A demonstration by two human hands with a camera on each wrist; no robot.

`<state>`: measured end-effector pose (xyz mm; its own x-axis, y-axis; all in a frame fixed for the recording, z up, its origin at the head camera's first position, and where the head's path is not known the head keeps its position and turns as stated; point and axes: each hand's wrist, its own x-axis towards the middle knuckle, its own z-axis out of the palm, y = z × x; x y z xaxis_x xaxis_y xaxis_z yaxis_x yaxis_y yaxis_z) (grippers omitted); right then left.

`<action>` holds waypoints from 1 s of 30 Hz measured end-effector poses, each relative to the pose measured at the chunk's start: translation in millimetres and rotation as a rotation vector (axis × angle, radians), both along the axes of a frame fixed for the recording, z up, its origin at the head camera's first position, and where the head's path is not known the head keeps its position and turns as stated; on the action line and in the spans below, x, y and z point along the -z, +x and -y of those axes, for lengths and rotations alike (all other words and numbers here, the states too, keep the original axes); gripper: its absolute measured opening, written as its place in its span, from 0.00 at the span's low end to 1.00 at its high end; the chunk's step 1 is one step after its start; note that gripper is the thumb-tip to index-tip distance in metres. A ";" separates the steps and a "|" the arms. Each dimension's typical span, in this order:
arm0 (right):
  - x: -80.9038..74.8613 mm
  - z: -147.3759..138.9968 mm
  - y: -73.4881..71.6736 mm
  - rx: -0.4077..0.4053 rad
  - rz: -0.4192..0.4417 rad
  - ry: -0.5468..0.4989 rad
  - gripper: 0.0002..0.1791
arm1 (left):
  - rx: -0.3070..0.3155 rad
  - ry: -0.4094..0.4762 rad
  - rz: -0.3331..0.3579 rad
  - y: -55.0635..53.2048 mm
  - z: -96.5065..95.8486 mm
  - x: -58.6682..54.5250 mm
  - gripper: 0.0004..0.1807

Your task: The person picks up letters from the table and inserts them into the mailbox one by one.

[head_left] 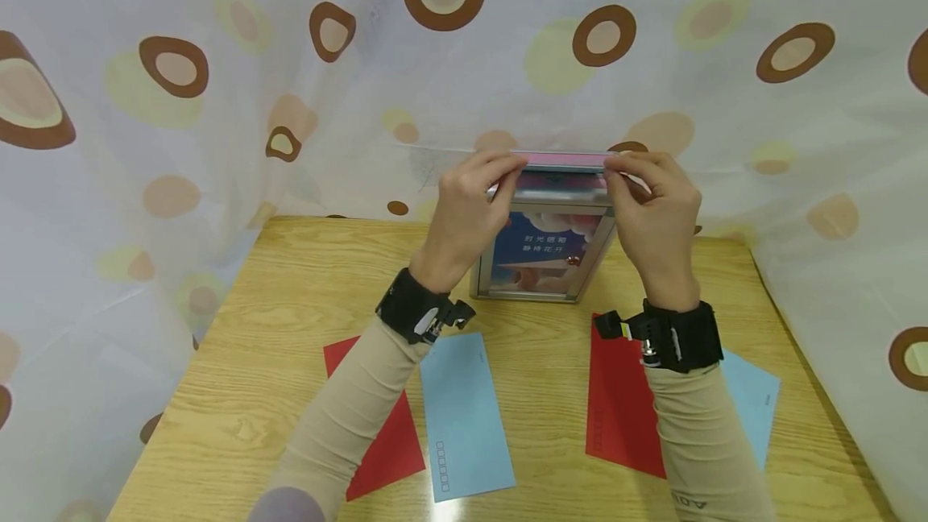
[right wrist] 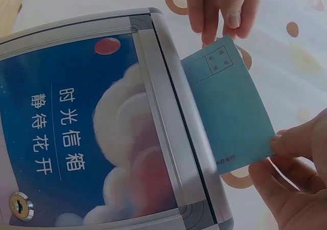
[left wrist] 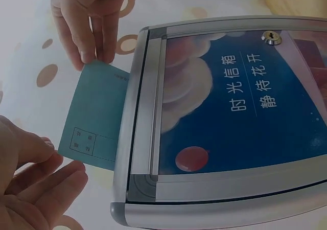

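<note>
White cloth with brown rings (head_left: 464, 87) fills the back of my head feed, behind a wood-grain table (head_left: 239, 329). On it I see a silver-framed box (head_left: 525, 260) with a blue printed front. Two red envelopes (head_left: 623, 409) and two light-blue envelopes (head_left: 467, 417) lie before it, some partly hidden by the forearms. My wrist feeds show a blue-green envelope (left wrist: 97, 112) projecting from the box's top end, the rest out of sight. Left hand (head_left: 464, 220) and right hand (head_left: 656, 216) each pinch an outer corner between thumb and fingers. A small round lock (left wrist: 272, 37) sits on the front.
</note>
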<state>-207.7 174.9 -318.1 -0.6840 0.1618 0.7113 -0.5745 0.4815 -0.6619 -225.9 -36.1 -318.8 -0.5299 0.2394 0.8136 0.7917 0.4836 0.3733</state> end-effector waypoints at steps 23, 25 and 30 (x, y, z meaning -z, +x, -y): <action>12.2 4.5 26.7 -0.034 -0.002 0.102 0.17 | 0.052 -0.137 0.011 14.3 1.3 6.5 0.16; 23.2 1.9 30.9 -0.026 -0.021 0.134 0.18 | 0.057 -0.151 0.010 22.2 5.7 11.4 0.19; 47.8 -0.9 51.9 -0.009 -0.018 0.248 0.23 | 0.009 -0.192 0.026 45.0 17.4 28.6 0.30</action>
